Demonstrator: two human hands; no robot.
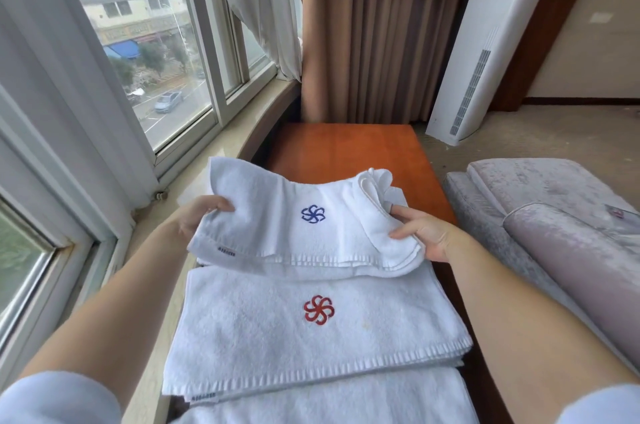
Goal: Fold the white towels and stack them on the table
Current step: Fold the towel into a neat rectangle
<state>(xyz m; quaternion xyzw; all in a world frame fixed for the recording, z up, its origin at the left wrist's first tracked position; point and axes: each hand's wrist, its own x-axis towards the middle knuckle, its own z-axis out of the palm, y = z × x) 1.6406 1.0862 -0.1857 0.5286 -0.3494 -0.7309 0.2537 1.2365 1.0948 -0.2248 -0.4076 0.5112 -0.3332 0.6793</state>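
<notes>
Nearest the camera, a plain white terry towel [329, 399] lies at the bottom edge, w/ a folded white towel w/ red pinwheel logo [311, 330] resting on it, its near edge overlapping. Above that, held just off the stack, is the folded white towel w/ blue pinwheel logo [294, 226]: left hand [201, 219] grasps its left end, fingers curled over the edge; right hand [422, 233] holds the right end, thumb on top, fingers partly tucked in the cloth. Risks, as I judge: right end is bunched and its layers fan open, so setting it down as is could leave a lumpy, crooked fold; left end overhangs the sill side, so it may land off-centre & tip the stack toward the pale stone window sill [221, 153]. Red-brown wooden table [346, 150] is narrow, little margin either side. Grey velvet sofa [554, 215] sits close on the right. Farther back: brown pleated curtain [374, 25], white tower air conditioner [485, 53], window [138, 25].
</notes>
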